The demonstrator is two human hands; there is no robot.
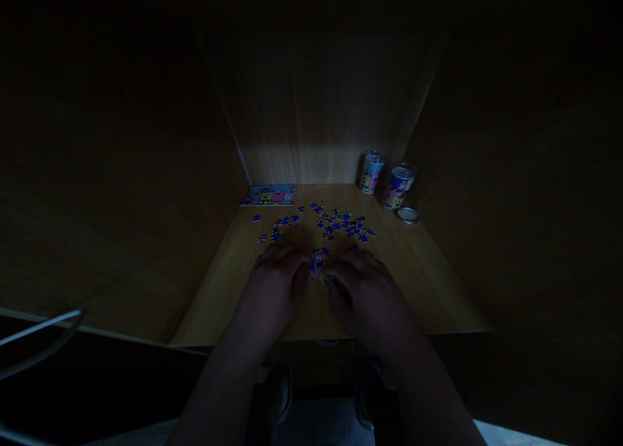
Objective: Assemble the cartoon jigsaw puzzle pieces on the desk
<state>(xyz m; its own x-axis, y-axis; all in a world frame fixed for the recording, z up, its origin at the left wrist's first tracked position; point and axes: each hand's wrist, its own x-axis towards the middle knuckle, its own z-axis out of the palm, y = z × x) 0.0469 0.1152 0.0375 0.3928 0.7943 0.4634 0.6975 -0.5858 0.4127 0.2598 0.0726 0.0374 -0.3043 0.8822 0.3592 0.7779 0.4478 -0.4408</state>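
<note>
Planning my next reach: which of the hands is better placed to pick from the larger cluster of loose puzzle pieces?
Probably the right hand: the larger cluster lies mostly beyond it, right of centre. The left hand sits nearer the smaller cluster. Both hands are at the joined pieces.

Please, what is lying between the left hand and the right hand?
The head view shows a small section of joined jigsaw pieces between the left hand and right hand.

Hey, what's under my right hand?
Wooden tabletop shows around your right hand; a puzzle section shows at its fingertips, and a blue piece peeks out past its knuckles. Anything beneath the palm is covered.
</note>
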